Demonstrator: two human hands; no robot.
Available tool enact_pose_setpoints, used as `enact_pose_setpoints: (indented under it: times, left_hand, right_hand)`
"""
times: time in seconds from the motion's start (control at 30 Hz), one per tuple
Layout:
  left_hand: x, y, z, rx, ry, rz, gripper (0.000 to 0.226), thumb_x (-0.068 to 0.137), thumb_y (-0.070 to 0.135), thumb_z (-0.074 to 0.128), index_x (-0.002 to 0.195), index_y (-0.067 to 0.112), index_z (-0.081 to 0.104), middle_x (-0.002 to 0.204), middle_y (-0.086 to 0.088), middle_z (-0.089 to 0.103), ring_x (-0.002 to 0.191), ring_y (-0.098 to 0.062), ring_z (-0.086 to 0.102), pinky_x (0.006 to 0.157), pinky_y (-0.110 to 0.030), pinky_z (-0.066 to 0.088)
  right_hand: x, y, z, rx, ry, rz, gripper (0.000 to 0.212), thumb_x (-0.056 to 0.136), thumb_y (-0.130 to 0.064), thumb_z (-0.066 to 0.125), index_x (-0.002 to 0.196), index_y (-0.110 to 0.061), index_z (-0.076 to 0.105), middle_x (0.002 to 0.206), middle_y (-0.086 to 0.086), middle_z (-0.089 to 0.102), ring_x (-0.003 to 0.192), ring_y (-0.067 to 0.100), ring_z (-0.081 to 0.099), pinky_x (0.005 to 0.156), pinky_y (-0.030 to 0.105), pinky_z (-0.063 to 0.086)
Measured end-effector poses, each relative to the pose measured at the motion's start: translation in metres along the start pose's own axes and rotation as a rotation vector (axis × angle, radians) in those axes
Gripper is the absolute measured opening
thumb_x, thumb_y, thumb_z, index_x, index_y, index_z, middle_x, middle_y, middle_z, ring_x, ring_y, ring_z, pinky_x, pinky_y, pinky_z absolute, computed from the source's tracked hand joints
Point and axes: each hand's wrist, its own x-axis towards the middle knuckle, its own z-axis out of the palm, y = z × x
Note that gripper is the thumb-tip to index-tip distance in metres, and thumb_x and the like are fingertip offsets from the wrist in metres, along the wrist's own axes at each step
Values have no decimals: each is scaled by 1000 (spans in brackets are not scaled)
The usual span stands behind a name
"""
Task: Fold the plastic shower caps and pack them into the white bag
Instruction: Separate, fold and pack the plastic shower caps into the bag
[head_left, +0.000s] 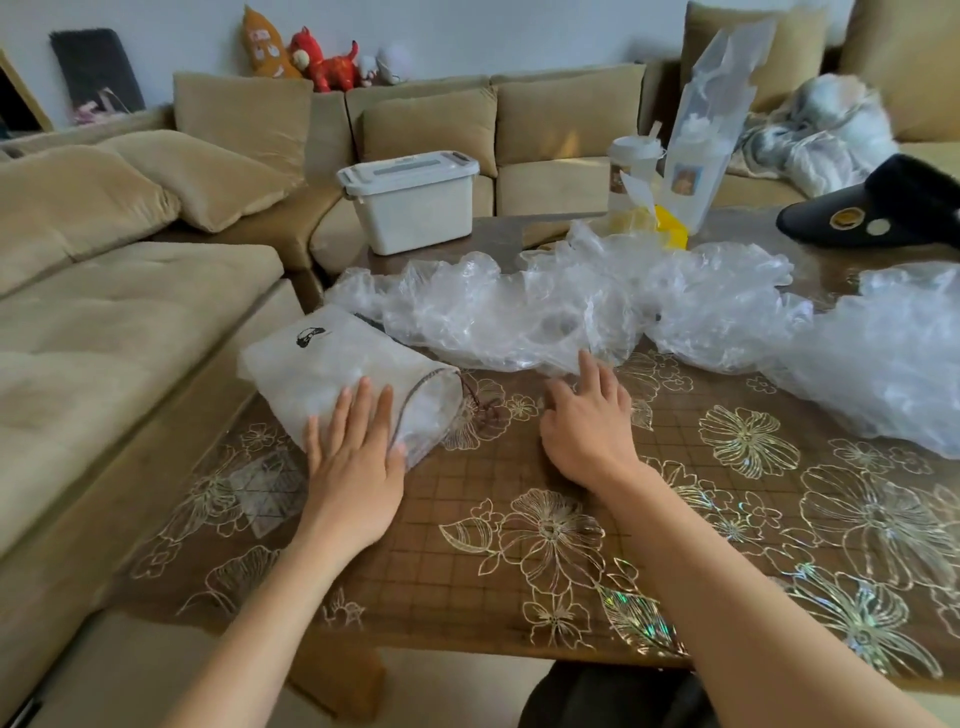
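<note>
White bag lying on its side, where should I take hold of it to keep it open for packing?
Pinch the corded rim of the white bag from the right: its mouth faces the right hand, while the left hand lies flat on its body.

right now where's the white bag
In the head view the white bag lies on its side at the left edge of the table, under the left hand, with the clear shower caps behind it.
</note>
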Motion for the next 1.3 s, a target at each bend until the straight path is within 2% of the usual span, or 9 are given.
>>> enact_pose_setpoints:
  times: [0.23,0.37,0.5,0.7,0.83,0.97,1.1,1.17,1.3]
  left_hand:
    - [-2,-2,-1,20,-75,53,84,73,73,-12,143,28,-24,149,2,-37,131,-12,-43,108,-43,-27]
    - [-4,-1,-1,-109,105,89,90,79,74,-8,151,21,5,158,-7,-11,142,-19,-21,113,-44,-16]
    - [-14,0,-6,-233,371,118,61,93,45,31,137,4,44,152,-19,26,142,-29,18,113,-53,18]
    - [-24,11,-13,-319,511,223,45,92,31,40,125,2,51,146,-18,35,137,-27,26,104,-58,35]
    - [-37,52,-34,-758,352,133,58,89,51,52,138,22,37,148,-2,33,137,-16,29,107,-31,30]
    - [-30,104,-69,-1366,-110,-140,77,78,56,60,142,21,35,145,5,40,132,-10,38,106,-26,29]
    - [-15,127,-78,-1728,-537,-169,38,90,32,50,119,9,60,112,-8,68,105,-22,62,92,-34,48]
    - [-12,135,-68,-1696,-472,-229,24,80,22,58,100,10,66,89,-5,72,87,-20,64,75,-30,51]
    - [-4,143,-48,-1530,-285,-431,14,89,16,58,98,8,65,86,-6,66,76,-17,59,63,-28,47]
  right_hand:
    - [30,-26,13,-272,70,-190,54,100,-28,26,148,-3,19,158,14,-5,145,29,-14,116,45,-12]
    - [16,-25,8,-190,97,-173,56,96,-12,33,149,-4,16,158,9,11,147,24,-1,117,38,-8]
    - [-4,-21,-7,120,258,-144,45,90,-2,44,135,-3,47,144,9,43,137,23,32,114,30,17]
    - [-34,-13,-47,907,387,130,19,88,-2,54,97,-15,64,97,-3,65,86,7,57,72,10,43]
    - [-43,-3,-62,1496,149,341,35,82,8,56,108,-14,58,112,7,57,96,21,61,85,35,53]
    - [-58,20,-80,2036,-133,299,48,84,18,39,123,-4,53,94,11,65,60,14,67,54,23,52]
    - [-69,46,-77,1882,-130,301,48,81,17,47,124,-4,55,98,13,66,70,18,63,67,29,47]
    - [-71,62,-74,1705,-30,381,48,79,12,57,124,-5,55,112,15,63,80,19,60,69,30,48]
    - [-72,87,-75,1646,7,413,54,76,7,68,127,-3,53,114,17,63,83,22,62,70,32,51]
